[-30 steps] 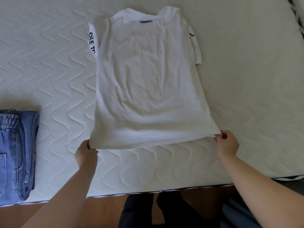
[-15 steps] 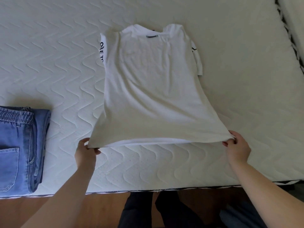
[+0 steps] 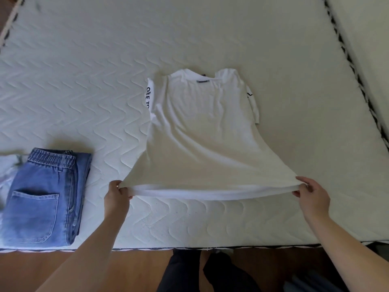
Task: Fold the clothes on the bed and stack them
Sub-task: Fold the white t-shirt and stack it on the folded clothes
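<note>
At the near edge of the mattress (image 3: 210, 226), both forearms extend over the wooden floor (image 3: 42, 268) and onto the quilted surface. The left hand (image 3: 116, 200) pinches the left corner of the hem of the white T-shirt (image 3: 202, 131), with the fingers curled around the fabric. The right hand (image 3: 313, 199) grips the right corner of the same hem, thumb on top and fingers curled beneath. The hem is stretched taut between the two hands and raised off the mattress, with a band of shadow on the surface below it.

From the hem, the T-shirt runs away from the person toward the middle of the mattress. Its far part, including the collar and shoulders, lies flat on the surface. The short sleeves are folded inward along both sides; black lettering shows on the left sleeve and a trace of black print on the right one. A small dark label sits at the collar.

Near the near-left corner of the mattress lies a pair of folded blue jeans (image 3: 42, 199), well apart from the T-shirt, with the back pocket up and the elastic waistband on the far side. A pale garment (image 3: 8, 171) lies partly under the jeans at the left edge; its type cannot be determined.

A dark patterned trim (image 3: 349, 60) runs along the right edge of the mattress toward the far side.
</note>
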### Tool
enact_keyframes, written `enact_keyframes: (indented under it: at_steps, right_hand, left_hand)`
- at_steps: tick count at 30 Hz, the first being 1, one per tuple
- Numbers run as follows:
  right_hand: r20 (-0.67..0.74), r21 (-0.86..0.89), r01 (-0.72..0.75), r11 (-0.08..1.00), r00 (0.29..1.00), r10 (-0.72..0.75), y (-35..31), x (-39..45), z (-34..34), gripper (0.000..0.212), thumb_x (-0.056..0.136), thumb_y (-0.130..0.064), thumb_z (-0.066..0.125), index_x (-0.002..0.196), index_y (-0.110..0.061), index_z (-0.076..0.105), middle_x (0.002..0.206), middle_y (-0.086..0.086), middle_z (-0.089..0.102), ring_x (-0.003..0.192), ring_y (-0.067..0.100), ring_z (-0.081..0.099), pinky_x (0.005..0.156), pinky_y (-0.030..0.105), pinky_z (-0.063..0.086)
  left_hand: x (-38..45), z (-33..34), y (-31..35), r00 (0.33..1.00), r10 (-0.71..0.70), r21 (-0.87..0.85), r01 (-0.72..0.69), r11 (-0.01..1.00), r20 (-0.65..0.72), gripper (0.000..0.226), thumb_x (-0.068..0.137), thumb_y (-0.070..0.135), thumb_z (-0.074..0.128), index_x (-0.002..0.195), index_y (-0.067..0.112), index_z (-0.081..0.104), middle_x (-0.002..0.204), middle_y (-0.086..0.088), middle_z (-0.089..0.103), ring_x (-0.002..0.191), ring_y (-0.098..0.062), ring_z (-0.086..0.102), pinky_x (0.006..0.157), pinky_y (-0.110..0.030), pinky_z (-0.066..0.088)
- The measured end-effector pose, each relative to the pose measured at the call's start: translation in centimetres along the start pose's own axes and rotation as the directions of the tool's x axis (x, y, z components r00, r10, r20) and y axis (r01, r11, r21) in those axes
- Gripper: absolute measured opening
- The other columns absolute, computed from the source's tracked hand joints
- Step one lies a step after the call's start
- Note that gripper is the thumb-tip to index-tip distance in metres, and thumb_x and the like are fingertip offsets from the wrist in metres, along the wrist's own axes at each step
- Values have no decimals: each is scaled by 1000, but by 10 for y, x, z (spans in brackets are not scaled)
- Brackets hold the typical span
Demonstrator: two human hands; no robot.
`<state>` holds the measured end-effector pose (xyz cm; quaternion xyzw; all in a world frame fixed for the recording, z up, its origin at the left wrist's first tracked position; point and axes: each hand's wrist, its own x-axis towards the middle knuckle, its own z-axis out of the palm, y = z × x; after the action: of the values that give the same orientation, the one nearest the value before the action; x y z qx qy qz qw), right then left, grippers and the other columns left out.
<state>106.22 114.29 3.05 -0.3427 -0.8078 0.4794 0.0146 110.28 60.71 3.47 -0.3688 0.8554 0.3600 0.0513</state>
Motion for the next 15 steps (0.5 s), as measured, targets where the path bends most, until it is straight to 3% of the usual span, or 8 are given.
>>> enact_keyframes:
  at_steps: [4,10,15]
  right_hand:
    - [90,77,6,997,996,-13,-47,-7,0,32,92,-1,51,87,-25,72,91,10,69,78,21,71,70,25,60]
    - [32,238,-23,971,999,16,-139,11,-8,25,93,3,42,100,-1,66,93,21,65,70,26,66,56,19,58]
    - [25,328,26,944,999,-37,-256,31,-17,31,93,7,38,112,3,63,97,21,61,68,22,62,54,16,56]
  left_hand:
    - [4,-17,36,999,32,-97,-31,995,15,31,93,6,42,114,27,50,74,3,71,62,-7,67,53,-27,44]
    - [33,-73,105,996,85,-238,-87,967,-15,29,92,5,44,96,31,58,70,2,69,55,-8,66,48,-21,47]
    - [81,-143,189,991,132,-357,-134,924,-29,28,89,2,52,89,20,74,70,-9,70,51,-8,63,63,-24,57]
